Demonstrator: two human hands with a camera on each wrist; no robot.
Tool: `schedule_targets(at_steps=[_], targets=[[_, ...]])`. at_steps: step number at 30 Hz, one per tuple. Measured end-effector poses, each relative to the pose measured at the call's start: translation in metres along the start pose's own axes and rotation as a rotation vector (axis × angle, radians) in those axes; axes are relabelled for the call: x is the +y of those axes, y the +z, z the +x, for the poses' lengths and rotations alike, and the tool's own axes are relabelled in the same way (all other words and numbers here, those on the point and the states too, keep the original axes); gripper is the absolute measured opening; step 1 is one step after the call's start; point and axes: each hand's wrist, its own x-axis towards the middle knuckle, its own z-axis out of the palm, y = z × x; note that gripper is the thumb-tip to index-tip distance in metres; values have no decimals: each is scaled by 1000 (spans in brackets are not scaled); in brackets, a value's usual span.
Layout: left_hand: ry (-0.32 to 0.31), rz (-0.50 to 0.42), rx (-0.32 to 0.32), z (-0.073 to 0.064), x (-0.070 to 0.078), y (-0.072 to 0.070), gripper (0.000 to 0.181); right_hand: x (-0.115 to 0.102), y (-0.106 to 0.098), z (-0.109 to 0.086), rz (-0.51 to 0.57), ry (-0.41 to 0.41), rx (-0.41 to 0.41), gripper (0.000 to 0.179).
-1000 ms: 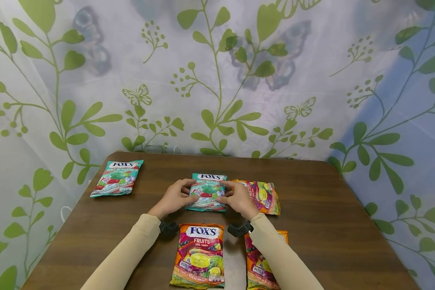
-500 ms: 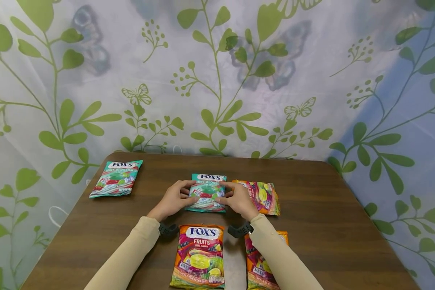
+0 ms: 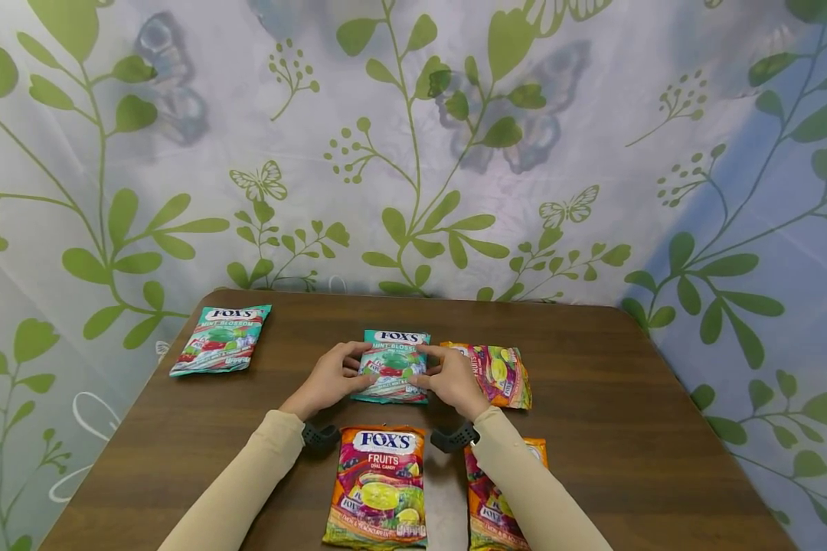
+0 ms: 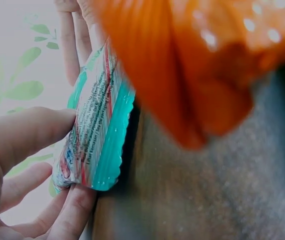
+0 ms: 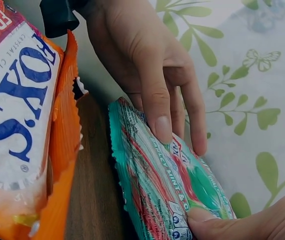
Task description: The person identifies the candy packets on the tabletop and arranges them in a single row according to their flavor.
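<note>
A teal bag of Fox's mint candy [image 3: 394,369] lies on the table in the head view, between both hands. My left hand [image 3: 331,379] grips its left side, thumb on the front face and fingers around the edge. On the opposite side, my right hand [image 3: 456,379] pinches it the same way. The left wrist view shows the left thumb [image 4: 37,130] against the bag [image 4: 95,125] and fingers beneath its side. In the right wrist view, the right thumb [image 5: 252,222] presses the printed face.
Another teal mint bag [image 3: 222,340] lies at the table's far left. Orange-red fruit candy bags lie around: one in front [image 3: 377,486], one partly under the right forearm [image 3: 491,505], one [image 3: 501,376] beside the right hand. A patterned curtain [image 3: 413,153] hangs behind the table [image 3: 627,428].
The hands and the mint candy bag stay practically in place. Only the curtain at the left has shifted slightly.
</note>
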Motion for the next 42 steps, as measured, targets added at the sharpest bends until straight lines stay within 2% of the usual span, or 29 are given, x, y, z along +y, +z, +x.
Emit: schedule_targets(at_steps=[11,21,29,42], targets=[[-7,15,1,1,2,0,62,-2,2,-3,43,6,15,61],[0,44,-1,-1,5,-4,63,-8,6,-3,2,14,33,59],[19,66,-3,-3,7,-11,63,-15,10,0,-7,-9,51,61],[41,104,16,-3,12,-33,62,-33,19,10,40,-45,50,68]])
